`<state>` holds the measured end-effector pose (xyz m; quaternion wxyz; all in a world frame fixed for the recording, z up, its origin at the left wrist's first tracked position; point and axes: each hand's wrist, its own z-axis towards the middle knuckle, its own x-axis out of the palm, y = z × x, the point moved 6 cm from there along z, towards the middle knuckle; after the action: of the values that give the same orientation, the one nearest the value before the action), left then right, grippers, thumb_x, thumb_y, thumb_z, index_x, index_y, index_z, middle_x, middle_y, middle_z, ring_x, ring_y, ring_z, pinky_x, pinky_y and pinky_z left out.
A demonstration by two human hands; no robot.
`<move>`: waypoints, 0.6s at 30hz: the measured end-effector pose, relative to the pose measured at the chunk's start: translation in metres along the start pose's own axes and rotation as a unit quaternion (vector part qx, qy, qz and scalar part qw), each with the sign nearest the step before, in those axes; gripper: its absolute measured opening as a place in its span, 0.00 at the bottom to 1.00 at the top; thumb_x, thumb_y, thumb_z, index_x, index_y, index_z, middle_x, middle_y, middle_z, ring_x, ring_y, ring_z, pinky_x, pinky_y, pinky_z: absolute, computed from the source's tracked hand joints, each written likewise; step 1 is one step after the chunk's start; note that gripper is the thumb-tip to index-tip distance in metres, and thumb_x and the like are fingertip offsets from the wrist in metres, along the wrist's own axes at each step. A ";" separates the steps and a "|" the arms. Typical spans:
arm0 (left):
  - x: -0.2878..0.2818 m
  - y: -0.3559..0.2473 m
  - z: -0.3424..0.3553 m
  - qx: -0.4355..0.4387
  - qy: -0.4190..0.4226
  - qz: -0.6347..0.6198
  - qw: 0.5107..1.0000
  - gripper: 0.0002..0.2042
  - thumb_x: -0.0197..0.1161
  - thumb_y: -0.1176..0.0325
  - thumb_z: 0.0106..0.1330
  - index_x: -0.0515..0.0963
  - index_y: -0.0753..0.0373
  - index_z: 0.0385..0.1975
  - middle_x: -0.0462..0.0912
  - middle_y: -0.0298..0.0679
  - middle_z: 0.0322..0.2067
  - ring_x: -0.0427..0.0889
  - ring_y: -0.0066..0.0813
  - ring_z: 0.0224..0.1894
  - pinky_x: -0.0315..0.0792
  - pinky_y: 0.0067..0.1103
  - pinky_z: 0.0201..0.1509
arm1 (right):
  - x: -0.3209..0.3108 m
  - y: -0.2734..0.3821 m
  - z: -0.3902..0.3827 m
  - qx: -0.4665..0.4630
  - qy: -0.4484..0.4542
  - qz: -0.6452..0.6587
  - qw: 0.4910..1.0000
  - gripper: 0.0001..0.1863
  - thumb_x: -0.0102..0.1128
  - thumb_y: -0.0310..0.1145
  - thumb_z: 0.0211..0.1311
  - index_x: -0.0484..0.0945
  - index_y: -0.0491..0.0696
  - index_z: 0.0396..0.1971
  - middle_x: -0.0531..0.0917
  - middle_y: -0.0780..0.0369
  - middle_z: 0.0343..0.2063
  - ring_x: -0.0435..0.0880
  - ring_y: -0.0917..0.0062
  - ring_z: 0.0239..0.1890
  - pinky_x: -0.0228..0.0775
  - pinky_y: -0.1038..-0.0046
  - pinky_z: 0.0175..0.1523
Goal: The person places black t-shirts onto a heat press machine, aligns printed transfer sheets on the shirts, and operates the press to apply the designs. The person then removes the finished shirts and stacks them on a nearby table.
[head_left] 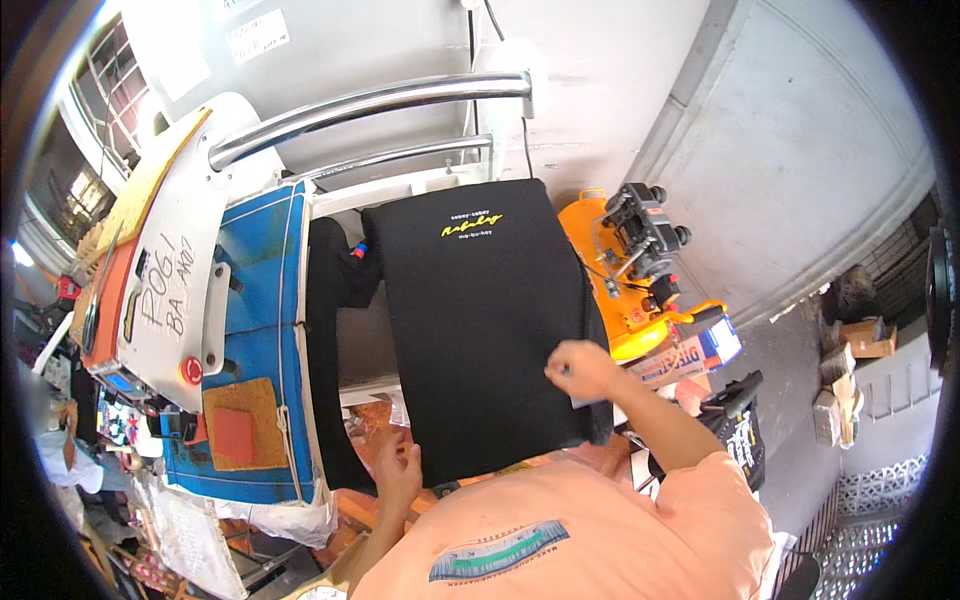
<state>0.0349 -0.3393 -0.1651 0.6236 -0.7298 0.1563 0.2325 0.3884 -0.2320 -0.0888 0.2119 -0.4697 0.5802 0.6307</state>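
A black T-shirt (pixel 480 320) lies spread over the flat bed in front of me, with a small white and yellow print (pixel 472 225) near its far edge. My right hand (pixel 582 370) is closed over the shirt's right side. A small pale edge shows beneath that hand, but what it grips, if anything, is hidden. My left hand (pixel 400 468) is by the shirt's near left corner, its fingers loosely bent and apart, with nothing visible in them. More black fabric (pixel 328 350) runs along the left of the bed, with a small red and blue item (pixel 360 250) at its top.
Left stands a press with a blue bed (pixel 265 340), a white head (pixel 165 290) and a red button (pixel 190 370). Chrome bars (pixel 380 105) span the far side. To the right are a yellow air compressor (pixel 610 270) and a printed carton (pixel 690 355).
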 end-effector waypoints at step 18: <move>-0.325 -0.073 0.019 0.117 -0.347 0.476 0.800 0.24 0.55 0.48 0.67 0.77 0.67 0.42 0.78 0.47 0.46 0.73 0.48 0.53 0.61 0.47 0.60 | 0.112 0.086 -0.141 0.198 0.008 -0.129 0.972 0.30 0.51 0.52 0.66 0.59 0.70 0.68 0.48 0.50 0.71 0.83 0.53 0.45 0.79 0.58 0.44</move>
<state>-0.2044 -0.3278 0.0675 0.5276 -0.3558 0.2832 0.7175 0.3144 -0.4146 -0.1206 0.3752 -0.4945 0.6297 0.4671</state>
